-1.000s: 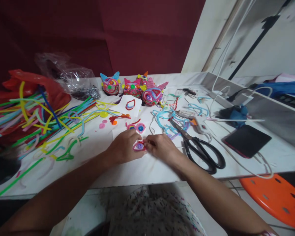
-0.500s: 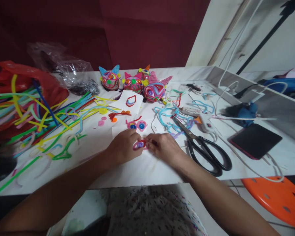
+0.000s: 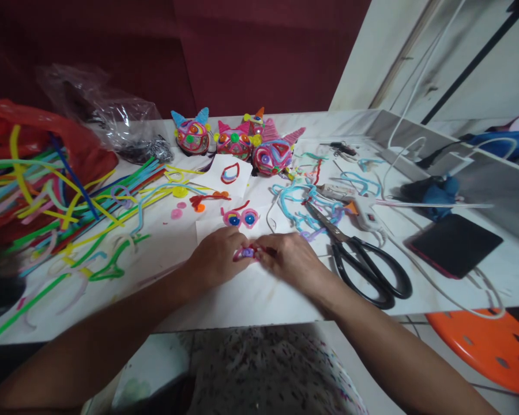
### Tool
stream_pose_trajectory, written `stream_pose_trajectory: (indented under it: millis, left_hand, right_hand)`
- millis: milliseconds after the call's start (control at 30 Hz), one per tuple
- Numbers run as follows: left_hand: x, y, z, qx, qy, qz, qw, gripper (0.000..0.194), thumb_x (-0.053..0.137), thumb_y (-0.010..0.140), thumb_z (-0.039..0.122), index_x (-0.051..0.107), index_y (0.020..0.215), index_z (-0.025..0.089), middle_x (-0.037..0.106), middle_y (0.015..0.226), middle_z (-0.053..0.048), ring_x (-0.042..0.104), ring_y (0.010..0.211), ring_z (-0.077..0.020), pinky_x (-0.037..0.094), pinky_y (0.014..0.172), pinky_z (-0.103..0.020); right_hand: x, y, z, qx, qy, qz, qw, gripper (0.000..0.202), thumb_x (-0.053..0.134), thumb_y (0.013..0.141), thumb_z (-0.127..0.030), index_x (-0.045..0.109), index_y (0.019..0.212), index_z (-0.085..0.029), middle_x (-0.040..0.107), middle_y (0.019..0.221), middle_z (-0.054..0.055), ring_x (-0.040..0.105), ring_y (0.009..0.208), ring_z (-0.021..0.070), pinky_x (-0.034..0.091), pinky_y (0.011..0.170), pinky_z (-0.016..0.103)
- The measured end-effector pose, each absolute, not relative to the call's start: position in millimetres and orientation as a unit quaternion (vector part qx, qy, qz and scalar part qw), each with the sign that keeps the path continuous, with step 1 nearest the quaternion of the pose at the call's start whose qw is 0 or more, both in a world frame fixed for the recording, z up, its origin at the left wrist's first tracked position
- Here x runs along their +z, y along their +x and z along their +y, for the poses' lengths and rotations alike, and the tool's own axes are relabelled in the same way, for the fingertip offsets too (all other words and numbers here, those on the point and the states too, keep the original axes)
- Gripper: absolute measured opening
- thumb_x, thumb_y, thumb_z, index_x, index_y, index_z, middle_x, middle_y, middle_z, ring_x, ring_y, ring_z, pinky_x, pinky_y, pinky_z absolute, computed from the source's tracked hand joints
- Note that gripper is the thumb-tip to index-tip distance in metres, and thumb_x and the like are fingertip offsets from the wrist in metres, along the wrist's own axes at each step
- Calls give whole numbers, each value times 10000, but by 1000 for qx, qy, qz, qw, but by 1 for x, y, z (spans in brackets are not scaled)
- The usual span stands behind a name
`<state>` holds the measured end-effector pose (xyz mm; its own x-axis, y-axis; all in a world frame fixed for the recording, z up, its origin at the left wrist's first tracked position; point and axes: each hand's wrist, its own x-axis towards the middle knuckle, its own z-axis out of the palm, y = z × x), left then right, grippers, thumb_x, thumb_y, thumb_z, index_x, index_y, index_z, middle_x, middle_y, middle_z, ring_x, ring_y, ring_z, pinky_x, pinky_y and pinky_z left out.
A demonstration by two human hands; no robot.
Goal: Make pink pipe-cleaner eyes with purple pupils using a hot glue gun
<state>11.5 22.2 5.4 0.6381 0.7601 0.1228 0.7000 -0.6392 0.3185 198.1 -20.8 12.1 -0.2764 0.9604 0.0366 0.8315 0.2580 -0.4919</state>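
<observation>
Between my hands is a small coiled pipe-cleaner piece [image 3: 247, 252], purple in the middle with a red and pink outline. My left hand [image 3: 219, 253] pinches its left side, and my right hand [image 3: 281, 253] closes its fingertips on the right end. Both hands rest low over white paper [image 3: 205, 229] at the table's front. Just beyond them lies a pink pipe-cleaner pair of eyes [image 3: 241, 218] with blue centres and a red strip above. A paper with a red and blue drop-shaped outline [image 3: 230, 173] lies farther back.
Black-handled scissors [image 3: 367, 268] lie right of my hands, near a glue gun [image 3: 363, 213] and light-blue pipe-cleaner scraps [image 3: 288, 202]. Several colourful cat-eared balls [image 3: 233, 141] stand at the back. Loose pipe cleaners [image 3: 69, 196] spill from a red bag [image 3: 47, 129] at left. A dark tablet-like device [image 3: 456, 245] is at right.
The piece between my fingers has tilted slightly, and its right end is more covered. Both hands stay in nearly the same place; the view has shifted a little.
</observation>
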Motion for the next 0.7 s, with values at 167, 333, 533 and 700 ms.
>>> stream_pose_trajectory:
  millis: [167,333,533,700]
  left_hand:
    - [10,13,21,108,880,440,145,110,739,814,219,700,893,152,661,888,-47,640,853,-192,493,773,-309]
    - [13,12,21,104,866,455,180,90,746,803,215,711,865,160,660,870,-25,639,816,-169,465,731,-279]
    - [16,14,21,109,839,483,227,65,740,787,180,714,844,159,674,842,-5,625,749,-135,438,678,-248]
    - [16,15,21,110,829,497,234,70,752,765,168,724,828,157,666,796,6,610,718,-126,419,652,-236]
  right_hand:
    - [12,197,-21,185,-582,-774,166,248,577,883,-160,798,986,-203,783,822,73,630,665,172,367,628,286]
    - [8,197,-21,199,-582,-765,191,285,580,875,-170,806,1041,-215,794,851,82,647,688,180,397,650,295]
    - [6,197,-20,192,-583,-765,195,298,564,876,-190,813,1034,-231,788,835,73,646,685,183,397,642,304]
    - [8,198,-21,198,-586,-760,200,310,561,884,-194,806,1073,-220,780,814,67,636,654,174,404,638,306]
